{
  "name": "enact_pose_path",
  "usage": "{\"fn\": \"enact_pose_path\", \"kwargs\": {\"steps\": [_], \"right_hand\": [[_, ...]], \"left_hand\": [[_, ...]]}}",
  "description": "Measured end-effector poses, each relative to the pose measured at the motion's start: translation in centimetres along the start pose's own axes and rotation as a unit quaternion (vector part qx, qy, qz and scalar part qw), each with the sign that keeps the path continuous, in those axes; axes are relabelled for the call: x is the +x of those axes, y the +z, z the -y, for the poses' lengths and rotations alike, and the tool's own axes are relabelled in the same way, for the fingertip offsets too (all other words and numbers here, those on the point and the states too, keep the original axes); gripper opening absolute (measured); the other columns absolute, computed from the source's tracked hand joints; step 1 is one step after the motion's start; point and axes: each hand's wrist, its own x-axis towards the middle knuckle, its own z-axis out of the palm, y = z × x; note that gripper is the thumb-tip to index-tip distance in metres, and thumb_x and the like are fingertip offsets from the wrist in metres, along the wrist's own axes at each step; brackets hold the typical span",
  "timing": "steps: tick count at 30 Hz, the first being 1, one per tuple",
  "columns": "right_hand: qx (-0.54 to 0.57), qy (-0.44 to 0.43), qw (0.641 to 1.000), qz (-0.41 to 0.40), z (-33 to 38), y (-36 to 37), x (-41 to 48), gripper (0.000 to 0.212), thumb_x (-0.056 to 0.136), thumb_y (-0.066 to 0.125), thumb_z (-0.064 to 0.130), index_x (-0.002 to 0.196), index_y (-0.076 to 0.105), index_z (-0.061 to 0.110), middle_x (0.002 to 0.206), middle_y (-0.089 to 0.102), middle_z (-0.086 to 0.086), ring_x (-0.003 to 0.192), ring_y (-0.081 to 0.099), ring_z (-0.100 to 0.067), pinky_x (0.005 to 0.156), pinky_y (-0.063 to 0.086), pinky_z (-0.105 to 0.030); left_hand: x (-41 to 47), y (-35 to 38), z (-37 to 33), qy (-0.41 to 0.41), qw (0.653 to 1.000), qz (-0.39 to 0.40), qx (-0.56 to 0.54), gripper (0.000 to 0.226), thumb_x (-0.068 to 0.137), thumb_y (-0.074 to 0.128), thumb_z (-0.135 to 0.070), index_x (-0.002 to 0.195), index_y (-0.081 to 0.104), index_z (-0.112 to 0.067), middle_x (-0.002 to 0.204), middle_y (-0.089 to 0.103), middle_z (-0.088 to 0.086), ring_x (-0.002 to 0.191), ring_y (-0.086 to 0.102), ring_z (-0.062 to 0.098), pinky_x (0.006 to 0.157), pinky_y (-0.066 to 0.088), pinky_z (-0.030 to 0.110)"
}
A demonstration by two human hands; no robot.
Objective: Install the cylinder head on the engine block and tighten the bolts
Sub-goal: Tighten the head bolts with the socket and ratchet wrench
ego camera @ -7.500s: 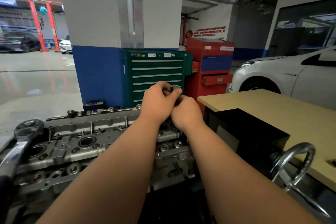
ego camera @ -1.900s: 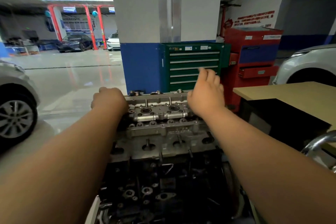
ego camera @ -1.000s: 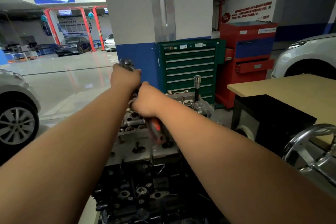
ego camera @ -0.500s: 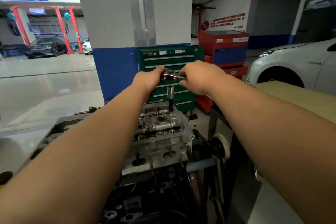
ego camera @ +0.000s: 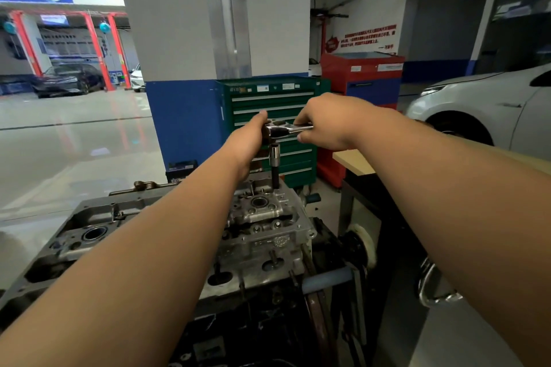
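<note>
Chrome shines on the ratchet (ego camera: pixel 286 129), which lies level between our two hands above the far right end of the cylinder head (ego camera: pixel 262 235). Our left hand (ego camera: pixel 249 141) grips the ratchet at its head, thumb raised against it, and our right hand (ego camera: pixel 326 124) has its fingers curled round the handle, so only a short bright stretch of the tool shows between them. From the ratchet's head a socket (ego camera: pixel 274 155) hangs straight down, chrome at the top and dark along its shaft, and its tip meets the cylinder head near the far right corner; we cannot make out the bolt under it.

The cylinder head, grey cast metal, sits on top of the dark engine block (ego camera: pixel 256 334) and runs from the lower left towards the right, with our left forearm crossing over its middle. Two round bores show in its upper face, one on each side of that forearm. To the right of the engine block a chrome handwheel (ego camera: pixel 423 283) peeps out from behind our right forearm.

Beyond the hands stands a green tool cabinet (ego camera: pixel 268 98) against a white and blue pillar (ego camera: pixel 179 39), with a red tool cart (ego camera: pixel 362 74) beside it on the right. A corner of a wooden-topped table (ego camera: pixel 354 162) shows under our right wrist. A white car (ego camera: pixel 483 107) stands at the far right, and a dark car (ego camera: pixel 64 80) is parked well off at the left.
</note>
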Motion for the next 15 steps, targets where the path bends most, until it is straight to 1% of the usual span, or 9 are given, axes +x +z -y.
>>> {"fn": "enact_pose_path", "kwargs": {"steps": [2, 3, 5, 7, 8, 11, 13, 15], "right_hand": [[-0.003, 0.011, 1.0, 0.013, -0.5, 0.2, 0.0, 0.024, 0.089, 0.058, 0.039, 0.109, 0.069, 0.032, 0.079, 0.059, 0.011, 0.07, 0.052, -0.008, 0.052, 0.034, -0.024], [-0.004, 0.016, 1.0, 0.02, -0.7, 0.5, 0.0, 0.024, 0.089, 0.058, 0.038, 0.11, 0.068, 0.032, 0.078, 0.058, 0.011, 0.07, 0.052, -0.007, 0.051, 0.033, -0.024], [0.002, 0.022, 0.999, 0.029, -0.9, 1.1, -0.2, 0.024, 0.089, 0.058, 0.037, 0.11, 0.068, 0.031, 0.076, 0.056, 0.012, 0.069, 0.052, -0.008, 0.051, 0.033, -0.024], [0.018, 0.02, 0.999, 0.032, -1.0, 1.7, -0.3, 0.022, 0.089, 0.059, 0.036, 0.108, 0.069, 0.029, 0.075, 0.058, 0.009, 0.069, 0.053, -0.01, 0.051, 0.035, -0.025], [0.023, 0.018, 0.999, 0.032, -1.0, 1.9, -0.3, 0.021, 0.089, 0.059, 0.035, 0.106, 0.07, 0.028, 0.076, 0.06, 0.008, 0.069, 0.054, -0.011, 0.052, 0.036, -0.025], [0.02, 0.019, 0.999, 0.03, -0.9, 2.1, -0.2, 0.019, 0.089, 0.059, 0.033, 0.103, 0.07, 0.028, 0.074, 0.06, 0.006, 0.067, 0.055, -0.012, 0.051, 0.036, -0.025], [0.01, 0.018, 0.999, 0.027, -0.8, 2.1, 0.1, 0.019, 0.088, 0.058, 0.033, 0.103, 0.07, 0.029, 0.074, 0.058, 0.007, 0.067, 0.055, -0.013, 0.051, 0.035, -0.025], [0.0, 0.011, 1.0, 0.025, -0.8, 2.1, 0.2, 0.018, 0.088, 0.058, 0.033, 0.102, 0.069, 0.029, 0.074, 0.057, 0.008, 0.067, 0.055, -0.013, 0.05, 0.035, -0.025]], "left_hand": [[0.1, 0.6, 0.3, -0.003, 1.0, 0.018, -0.003, 0.04, 0.091, 0.044, -0.057, 0.101, 0.066, -0.025, 0.114, 0.065, 0.007, 0.103, 0.056, 0.022, 0.102, 0.04, 0.045], [0.2, 0.8, 0.6, -0.009, 0.999, 0.031, -0.007, 0.038, 0.092, 0.044, -0.055, 0.099, 0.067, -0.026, 0.113, 0.066, 0.007, 0.1, 0.056, 0.022, 0.1, 0.041, 0.044], [0.3, 1.0, 1.1, -0.028, 0.997, 0.059, -0.032, 0.035, 0.092, 0.046, -0.054, 0.098, 0.067, -0.026, 0.105, 0.068, 0.004, 0.095, 0.059, 0.023, 0.09, 0.046, 0.042], [0.5, 1.0, 1.5, -0.041, 0.995, 0.067, -0.06, 0.034, 0.09, 0.049, -0.052, 0.1, 0.066, -0.025, 0.099, 0.069, 0.002, 0.091, 0.064, 0.022, 0.08, 0.047, 0.038], [0.7, 1.0, 1.6, -0.045, 0.994, 0.065, -0.068, 0.033, 0.09, 0.05, -0.051, 0.1, 0.066, -0.024, 0.097, 0.07, 0.001, 0.089, 0.065, 0.022, 0.078, 0.046, 0.037], [1.0, 1.3, 1.7, -0.049, 0.993, 0.059, -0.084, 0.028, 0.089, 0.051, -0.048, 0.095, 0.064, -0.023, 0.091, 0.069, 0.001, 0.083, 0.062, 0.02, 0.081, 0.047, 0.036], [1.1, 1.6, 1.7, -0.037, 0.994, 0.045, -0.095, 0.026, 0.091, 0.05, -0.043, 0.091, 0.062, -0.021, 0.082, 0.068, 0.0, 0.077, 0.059, 0.019, 0.082, 0.046, 0.036], [1.2, 1.9, 1.8, -0.024, 0.994, 0.029, -0.105, 0.025, 0.092, 0.048, -0.04, 0.09, 0.061, -0.02, 0.078, 0.065, 0.001, 0.072, 0.055, 0.018, 0.079, 0.045, 0.035]]}}
